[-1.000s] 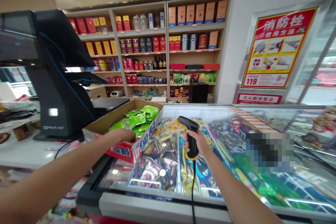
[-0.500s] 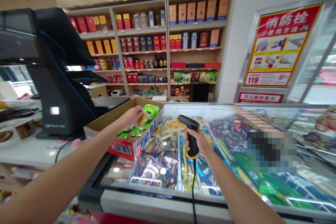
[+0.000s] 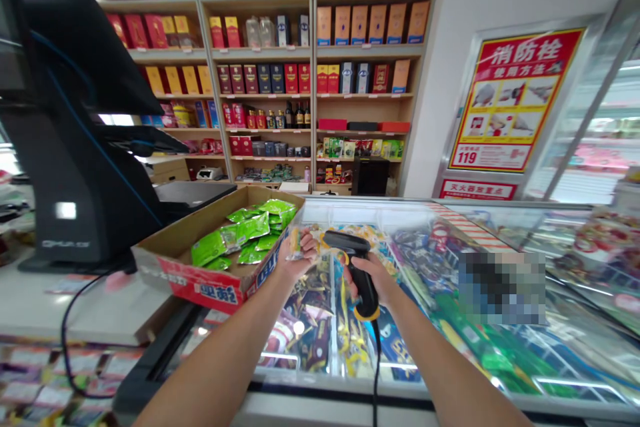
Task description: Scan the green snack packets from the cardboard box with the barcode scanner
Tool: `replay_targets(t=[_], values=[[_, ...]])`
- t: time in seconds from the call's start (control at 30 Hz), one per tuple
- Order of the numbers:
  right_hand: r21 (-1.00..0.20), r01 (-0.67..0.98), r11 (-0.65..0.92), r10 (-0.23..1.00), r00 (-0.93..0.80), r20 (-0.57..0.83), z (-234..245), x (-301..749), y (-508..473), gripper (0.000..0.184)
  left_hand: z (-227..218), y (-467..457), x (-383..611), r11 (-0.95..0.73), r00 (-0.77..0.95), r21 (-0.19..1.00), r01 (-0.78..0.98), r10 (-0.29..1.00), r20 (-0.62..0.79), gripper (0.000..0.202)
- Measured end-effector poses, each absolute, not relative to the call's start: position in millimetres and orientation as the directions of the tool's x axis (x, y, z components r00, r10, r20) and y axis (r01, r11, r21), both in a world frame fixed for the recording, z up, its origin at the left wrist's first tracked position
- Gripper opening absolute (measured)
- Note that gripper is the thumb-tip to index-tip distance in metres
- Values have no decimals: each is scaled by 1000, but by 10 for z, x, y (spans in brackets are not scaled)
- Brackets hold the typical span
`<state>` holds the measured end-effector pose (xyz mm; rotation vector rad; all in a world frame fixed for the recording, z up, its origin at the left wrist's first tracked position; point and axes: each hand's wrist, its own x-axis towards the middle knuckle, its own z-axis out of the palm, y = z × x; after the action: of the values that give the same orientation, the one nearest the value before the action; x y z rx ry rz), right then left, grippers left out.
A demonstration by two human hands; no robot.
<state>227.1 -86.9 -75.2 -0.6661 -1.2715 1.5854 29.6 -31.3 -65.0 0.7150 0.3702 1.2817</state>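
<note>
Snack sachet [image 3: 296, 244], small and yellowish, lies over a glass-topped chest freezer [image 3: 320, 388], just beside a cardboard carton [image 3: 200, 292] of green sachets [image 3: 240, 232]. The left hand [image 3: 301, 251] cradles the sachet with its fingers curled around it; the right hand [image 3: 367, 277] grips a corded barcode scanner [image 3: 346, 244] by its handle, head tilted towards the sachet. The hands are just apart. The sachet is judged light, soft and slick-filmed, with contents that may shift; a hold along a sealed edge is advised, leaving its face exposed.
</note>
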Motion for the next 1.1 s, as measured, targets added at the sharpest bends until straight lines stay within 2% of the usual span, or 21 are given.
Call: replay_targets(t=[0.13,0.3,0.4,0.7,0.93,1.1], values=[[-976,-216,-36,844,-530,86,-799,2237,-881,33,-752,-292,276,108,218,548,-829,966,139,27],[-983,-180,-33,850,-522,67,-840,2184,-885,36,-703,-303,311,202,251,333,-921,961,112,29],[-983,-184,-27,855,-514,73,-834,2181,-902,35,-683,-307,318,206,238,268,-941,967,90,31],[-982,-176,-74,859,-510,27,-801,2146,-983,31,-744,-250,300,204,240,283,-937,966,101,32],[-984,-165,-66,857,-514,29,-789,2146,-972,29,-697,-261,314,173,201,331,-928,978,51,37],[-985,-159,-68,850,-526,26,-812,2146,-953,30,-719,-232,306,169,204,334,-927,976,72,33]])
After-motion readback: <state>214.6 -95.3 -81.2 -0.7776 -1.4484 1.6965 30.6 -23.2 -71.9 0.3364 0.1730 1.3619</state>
